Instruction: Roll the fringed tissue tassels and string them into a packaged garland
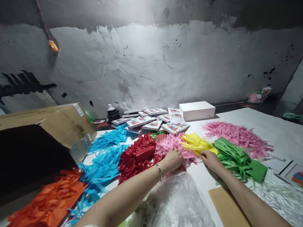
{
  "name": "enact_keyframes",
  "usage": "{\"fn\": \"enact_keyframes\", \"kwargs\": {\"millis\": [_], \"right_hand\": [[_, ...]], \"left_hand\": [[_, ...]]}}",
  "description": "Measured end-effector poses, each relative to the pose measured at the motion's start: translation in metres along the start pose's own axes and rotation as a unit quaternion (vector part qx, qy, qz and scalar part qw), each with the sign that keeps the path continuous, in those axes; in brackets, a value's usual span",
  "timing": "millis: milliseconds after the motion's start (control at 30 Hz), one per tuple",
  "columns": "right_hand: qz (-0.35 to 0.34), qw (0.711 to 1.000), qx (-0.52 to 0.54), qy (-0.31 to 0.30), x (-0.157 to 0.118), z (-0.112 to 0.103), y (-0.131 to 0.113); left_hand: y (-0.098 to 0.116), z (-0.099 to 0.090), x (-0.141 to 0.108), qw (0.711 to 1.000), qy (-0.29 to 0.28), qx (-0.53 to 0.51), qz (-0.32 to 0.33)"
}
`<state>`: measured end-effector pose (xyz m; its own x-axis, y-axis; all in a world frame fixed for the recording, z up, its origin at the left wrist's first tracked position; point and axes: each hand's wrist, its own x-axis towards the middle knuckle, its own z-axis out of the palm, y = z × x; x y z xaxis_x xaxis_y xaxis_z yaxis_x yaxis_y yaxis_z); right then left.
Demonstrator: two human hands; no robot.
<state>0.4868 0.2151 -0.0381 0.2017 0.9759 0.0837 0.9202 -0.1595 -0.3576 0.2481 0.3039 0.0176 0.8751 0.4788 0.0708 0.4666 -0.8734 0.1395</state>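
Bunches of fringed tissue paper lie side by side on the white tabletop. My left hand (174, 159), with a bracelet at its wrist, is closed at the near edge of the pink fringed paper (167, 143); its fingertips are partly hidden. My right hand (210, 160) pinches the near edge of the yellow fringed paper (196, 142). Right of that hand lies green fringed paper (233, 156). Dark red fringed paper (137, 151) sits to the left of my left hand. Below my forearms is a clear plastic bag (180, 198).
Several flat printed boxes (151, 123) are piled at the back, beside a white box (197, 110). An open cardboard carton (68, 124) stands left. Blue (103, 162) and orange fringed paper (50, 198) lie near it. More pink fringed paper (239, 137) and brown card (228, 205) are right.
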Motion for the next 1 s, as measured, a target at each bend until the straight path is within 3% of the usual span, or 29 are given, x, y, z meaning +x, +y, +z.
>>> {"fn": "enact_keyframes", "kwargs": {"millis": [100,233,400,633,800,900,1000], "right_hand": [[-0.001,1.000,0.016,0.007,-0.002,0.002,-0.003],[-0.006,0.999,0.031,0.011,-0.002,0.002,-0.002],[-0.033,0.998,0.052,0.015,-0.007,0.002,-0.002],[-0.033,0.997,0.049,0.043,-0.013,-0.003,-0.019],[-0.041,0.995,0.011,0.094,-0.028,-0.030,-0.041],[-0.093,0.988,-0.008,0.123,-0.054,-0.047,-0.081],[-0.211,0.975,-0.005,0.075,-0.087,-0.043,-0.150]], "left_hand": [[-0.004,-0.027,0.013,0.993,0.066,-0.067,-0.071],[-0.019,-0.077,0.026,0.954,0.139,-0.201,-0.171],[-0.028,-0.125,0.005,0.887,0.163,-0.359,-0.241],[-0.008,-0.155,-0.057,0.815,0.187,-0.492,-0.244],[0.002,-0.189,-0.127,0.761,0.260,-0.552,-0.223],[0.011,-0.212,-0.192,0.718,0.339,-0.564,-0.225],[0.030,-0.214,-0.257,0.672,0.435,-0.553,-0.233]]}}
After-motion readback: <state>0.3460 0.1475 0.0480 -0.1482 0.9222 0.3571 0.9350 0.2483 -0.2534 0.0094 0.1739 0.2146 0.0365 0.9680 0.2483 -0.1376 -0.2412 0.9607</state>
